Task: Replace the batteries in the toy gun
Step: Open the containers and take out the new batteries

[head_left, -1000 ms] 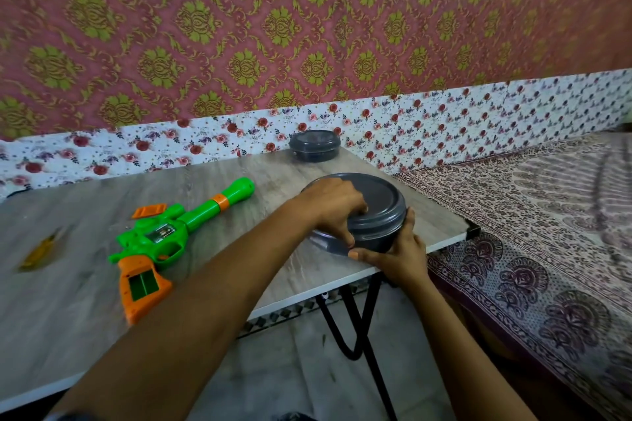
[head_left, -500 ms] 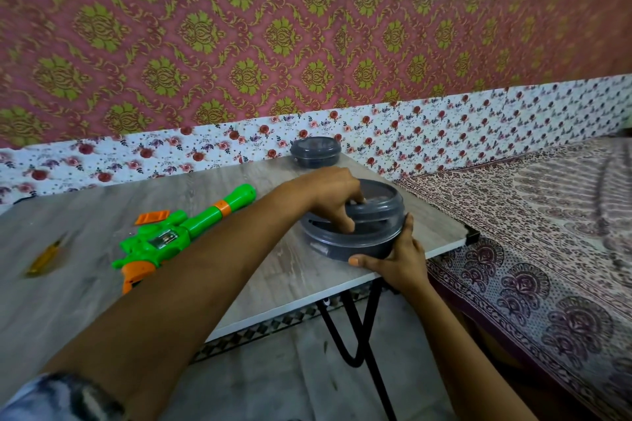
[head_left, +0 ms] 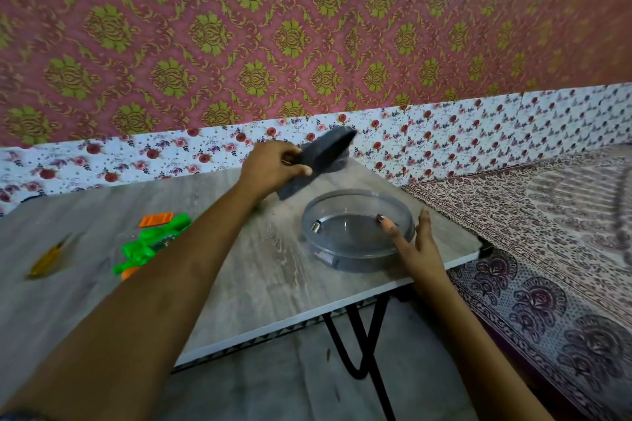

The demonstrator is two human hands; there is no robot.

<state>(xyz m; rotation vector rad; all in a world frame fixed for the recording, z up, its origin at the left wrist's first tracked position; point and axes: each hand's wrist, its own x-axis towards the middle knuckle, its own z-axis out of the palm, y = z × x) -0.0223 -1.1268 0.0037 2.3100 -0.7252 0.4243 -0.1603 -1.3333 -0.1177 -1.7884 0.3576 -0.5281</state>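
Lid [head_left: 319,155] now off container [head_left: 355,265]: a second ago it was sitting shut under both your hands. Your left hand [head_left: 270,169] is lifting it, tilted, behind container, fingers curling round its edge. Your right hand [head_left: 419,249] is waiting at container's right rim, fingers straight, spread, holding nothing. Two batteries [head_left: 315,226] are showing inside. Toy gun [head_left: 150,246] is lying well left of container, orange cover [head_left: 156,219] detached beside it. Likely meaning: fresh cells now reachable.
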